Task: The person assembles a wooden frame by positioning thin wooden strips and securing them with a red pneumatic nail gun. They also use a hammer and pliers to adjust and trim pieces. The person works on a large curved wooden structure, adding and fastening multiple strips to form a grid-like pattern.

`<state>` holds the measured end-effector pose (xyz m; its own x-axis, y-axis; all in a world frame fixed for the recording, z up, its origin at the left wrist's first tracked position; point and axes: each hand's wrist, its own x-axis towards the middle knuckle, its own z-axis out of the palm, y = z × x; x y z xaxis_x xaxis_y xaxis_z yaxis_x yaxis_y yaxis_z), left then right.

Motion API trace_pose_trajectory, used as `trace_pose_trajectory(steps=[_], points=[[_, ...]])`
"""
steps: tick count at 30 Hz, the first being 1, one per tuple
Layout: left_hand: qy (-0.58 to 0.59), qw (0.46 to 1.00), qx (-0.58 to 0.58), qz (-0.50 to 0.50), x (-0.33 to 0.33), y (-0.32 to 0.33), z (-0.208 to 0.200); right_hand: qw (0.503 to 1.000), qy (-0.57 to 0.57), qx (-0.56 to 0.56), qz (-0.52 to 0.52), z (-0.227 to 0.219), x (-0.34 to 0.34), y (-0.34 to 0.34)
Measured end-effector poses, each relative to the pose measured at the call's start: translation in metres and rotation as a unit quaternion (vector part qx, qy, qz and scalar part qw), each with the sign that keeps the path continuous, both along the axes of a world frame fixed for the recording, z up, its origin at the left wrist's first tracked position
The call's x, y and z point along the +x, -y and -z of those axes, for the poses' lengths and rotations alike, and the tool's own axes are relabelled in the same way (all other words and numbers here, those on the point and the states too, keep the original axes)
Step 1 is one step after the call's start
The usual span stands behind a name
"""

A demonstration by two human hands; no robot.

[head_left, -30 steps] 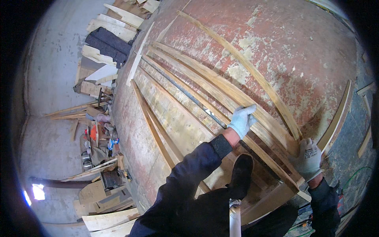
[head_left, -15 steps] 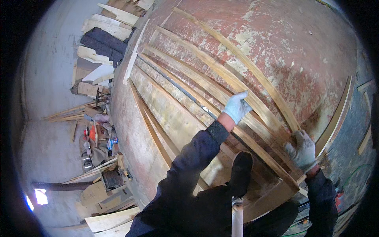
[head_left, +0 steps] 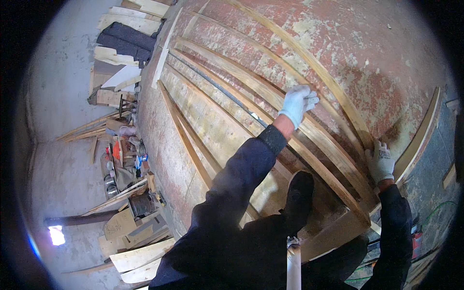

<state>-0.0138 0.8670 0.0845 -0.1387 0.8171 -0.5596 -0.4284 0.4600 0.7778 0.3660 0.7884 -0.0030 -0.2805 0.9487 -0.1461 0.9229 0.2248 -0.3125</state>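
Both my hands wear pale work gloves. My left hand (head_left: 298, 104) is closed, fingers curled at the edge of a long thin wooden slat (head_left: 270, 54), which looks turned on its narrow side. Near the slat's close end, my right hand (head_left: 381, 162) has its fingers bent around the wood; the exact grip is partly hidden. Just beyond lies another long slat (head_left: 324, 70), bowed by the lens, its end close to my right hand. Under my left forearm run a wider board (head_left: 241, 75) and more strips. A dark narrow bar (head_left: 212, 77) lies among them.
The slats rest on a large worn red surface (head_left: 386, 58). My dark shoe (head_left: 299, 193) is among the near strips. A curved board (head_left: 419, 135) stands at the right edge. Offcuts (head_left: 116, 77), a dark cloth (head_left: 125, 41) and clutter line the left wall.
The slat under my left hand has tipped from its broad face to a narrow edge. My left hand has moved slightly up and right and curled; my right hand has shifted slightly upward.
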Motion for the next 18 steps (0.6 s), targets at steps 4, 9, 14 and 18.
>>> trace_pose_trajectory(steps=[4, 9, 14, 18], points=[[-0.087, 0.991, 0.076, 0.065, 0.033, 0.044, -0.016, 0.999, 0.029, -0.005, 0.032, -0.006, -0.001, 0.003], [-0.356, 0.896, 0.181, 0.193, 0.044, 0.081, -0.041, 0.998, 0.057, -0.037, -0.007, -0.011, -0.007, 0.004], [-0.461, 0.803, 0.266, 0.268, 0.056, 0.112, -0.062, 0.989, 0.132, -0.054, -0.029, 0.016, -0.001, -0.003], [-0.574, 0.669, 0.368, 0.296, 0.057, 0.133, -0.068, 0.963, 0.246, 0.040, -0.106, 0.012, 0.031, -0.043]])
